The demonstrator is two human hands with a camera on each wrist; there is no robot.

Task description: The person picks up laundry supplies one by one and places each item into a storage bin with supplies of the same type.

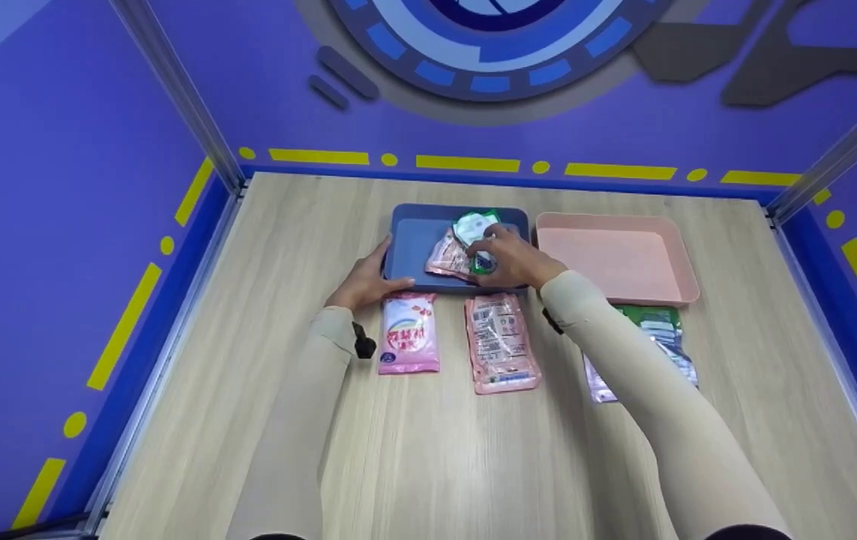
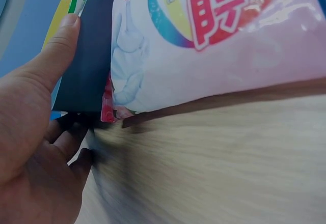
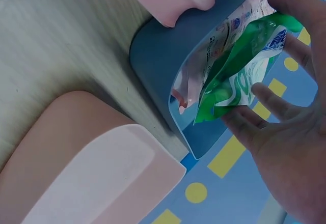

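My left hand grips the left front corner of a blue tray, thumb against its front wall in the left wrist view. Over the tray, my right hand holds a green-and-white packet between thumb and fingers. Beneath that packet lies a pink printed packet inside the tray, partly covered. Just in front of the tray, a pink-and-white packet with a rainbow print lies near my left hand. To its right is a pink packet with rows of small print facing up.
A pink tray stands right of the blue one. In front of it, a green packet and a purple packet lie partly hidden by my right forearm. Blue panels bound the table at the back and sides.
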